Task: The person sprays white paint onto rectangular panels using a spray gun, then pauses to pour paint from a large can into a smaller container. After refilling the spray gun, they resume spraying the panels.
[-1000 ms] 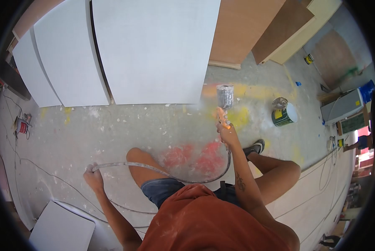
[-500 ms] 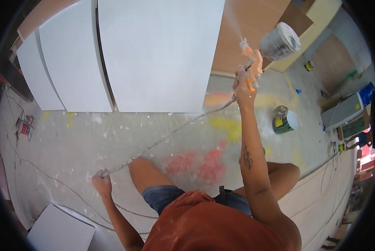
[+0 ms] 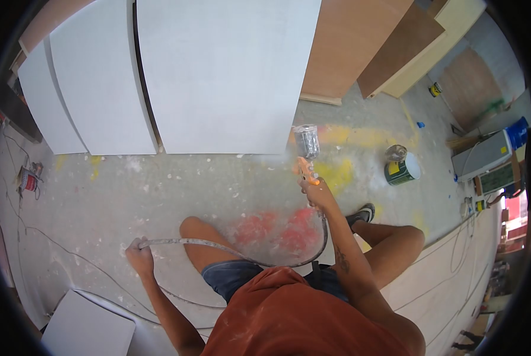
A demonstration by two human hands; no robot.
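Note:
My right hand [image 3: 316,191] is closed around the handle of an orange spray gun [image 3: 307,171], low in front of the lower right corner of a large white panel [image 3: 224,77]. A paint-smeared cup [image 3: 307,142] sits on the gun. From the gun's handle a paint-crusted hose [image 3: 283,263] sags in a curve across my lap. My left hand [image 3: 139,256] grips that hose out to the left, beyond my knee. No spray mist is plainly visible at the nozzle.
Narrower white panels [image 3: 93,77] stand left of the large one, brown boards [image 3: 342,47] to its right. A green paint bucket [image 3: 400,171] with a can on top stands on the stained floor. A cable [image 3: 69,249] runs along the left; a white board [image 3: 87,326] lies lower left.
My right hand has brought the spray gun down and left, from the panel's right edge toward me. The mist at the nozzle is gone. The hose has slackened from taut to sagging.

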